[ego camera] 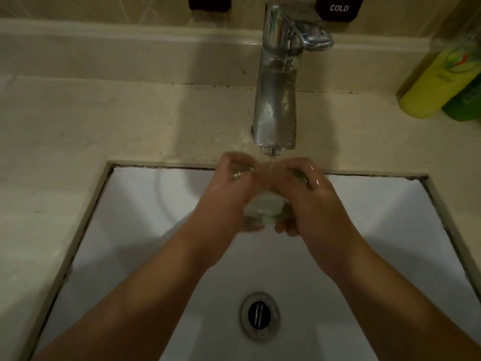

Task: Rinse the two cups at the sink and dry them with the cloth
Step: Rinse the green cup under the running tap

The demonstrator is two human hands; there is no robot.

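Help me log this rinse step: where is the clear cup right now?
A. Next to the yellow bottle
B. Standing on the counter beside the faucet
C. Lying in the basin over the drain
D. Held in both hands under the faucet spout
D: the left hand and right hand both grip the clear cup just below the faucet spout, above the sink basin.

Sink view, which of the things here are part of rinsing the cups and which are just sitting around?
Part of the job:
glass cup, held by both hands under the spout
left hand
right hand
faucet
sink basin

Just lying about:
yellow bottle on the counter at the right
green bottle beside it
HOT and COLD labels on the wall

No second cup or cloth in view.
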